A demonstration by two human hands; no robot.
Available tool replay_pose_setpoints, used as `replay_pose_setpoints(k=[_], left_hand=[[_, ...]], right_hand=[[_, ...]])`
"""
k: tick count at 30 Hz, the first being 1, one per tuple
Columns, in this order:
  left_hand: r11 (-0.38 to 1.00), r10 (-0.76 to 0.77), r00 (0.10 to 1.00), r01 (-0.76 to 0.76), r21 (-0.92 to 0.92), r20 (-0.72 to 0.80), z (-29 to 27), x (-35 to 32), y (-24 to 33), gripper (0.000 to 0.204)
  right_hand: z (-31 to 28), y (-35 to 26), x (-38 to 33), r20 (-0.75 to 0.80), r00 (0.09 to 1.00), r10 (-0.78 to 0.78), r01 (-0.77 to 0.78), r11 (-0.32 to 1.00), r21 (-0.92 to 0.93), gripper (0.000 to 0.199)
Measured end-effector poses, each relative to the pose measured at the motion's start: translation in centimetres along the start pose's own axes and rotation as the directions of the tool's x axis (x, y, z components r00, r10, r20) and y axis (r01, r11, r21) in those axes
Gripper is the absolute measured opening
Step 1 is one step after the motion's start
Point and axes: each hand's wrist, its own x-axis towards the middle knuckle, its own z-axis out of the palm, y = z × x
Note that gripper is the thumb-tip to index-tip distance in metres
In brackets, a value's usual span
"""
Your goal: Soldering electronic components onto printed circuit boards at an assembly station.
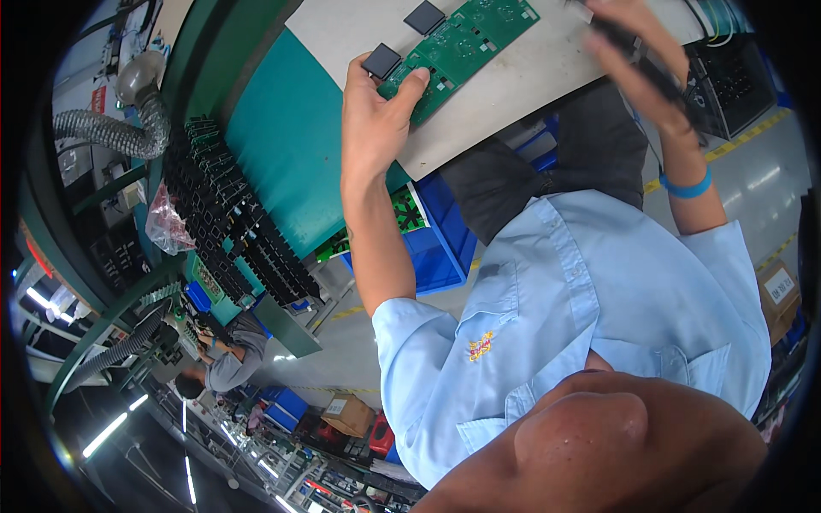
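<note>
My left hand (pixel 376 124) grips the near-left end of a long green circuit board (pixel 469 50), thumb on top and fingers at its edge. Two dark square parts, one a square display-like piece (pixel 382 61) by my fingertips and another square piece (pixel 425 17) farther along, stick out from the board's far edge. The board lies over a pale work surface (pixel 479 120). To the right of the board, my right hand (pixel 646 73) is raised and closed around a black elongated tool (pixel 637 60). Motion blur hides the tool's exact kind. A blue band (pixel 687 184) circles my right wrist.
A green mat (pixel 286 145) covers the bench at left. Racks of black parts (pixel 231 209) stand beyond it, near a flexible metal duct (pixel 111 126). Below the bench sits a blue bin (pixel 445 248) with green boards. A black crate (pixel 735 85) stands at right. Another person (pixel 235 359) works farther off.
</note>
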Motion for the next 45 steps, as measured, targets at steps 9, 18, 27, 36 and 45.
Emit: replay_pose_setpoints(k=[9, 18, 27, 36, 45], left_hand=[[1.000, 0.012, 1.000, -0.012, 0.006, 0.014, -0.3, -0.1, -0.3, 0.046], [0.969, 0.245, 0.964, -0.246, -0.010, 0.101, -1.3, 1.4, 0.7, 0.053], [0.836, -0.041, 0.967, -0.106, 0.539, 0.253, -1.1, 5.0, 5.1, 0.061], [0.685, 0.290, 0.882, -0.463, 0.563, 0.372, -0.3, 8.3, 2.1, 0.054], [0.897, 0.033, 0.894, -0.224, 0.382, 0.447, 1.2, 8.5, 4.7, 0.038]], right_hand=[[1.1, -2.0, 0.2, -0.055, 0.709, 0.703, -0.689, 0.708, 0.153, 0.044], [1.4, -3.3, -1.9, 0.008, 1.000, 0.021, -0.022, 0.965, 0.262, 0.049], [0.9, -3.4, -3.4, 0.016, 0.999, -0.031, 0.024, 0.947, 0.319, 0.046], [0.5, -3.8, -3.4, 0.023, 0.999, 0.029, -0.035, 0.961, 0.276, 0.045], [1.3, -3.8, -3.5, 0.031, 1.000, 0.002, -0.010, 0.971, 0.239, 0.044]])
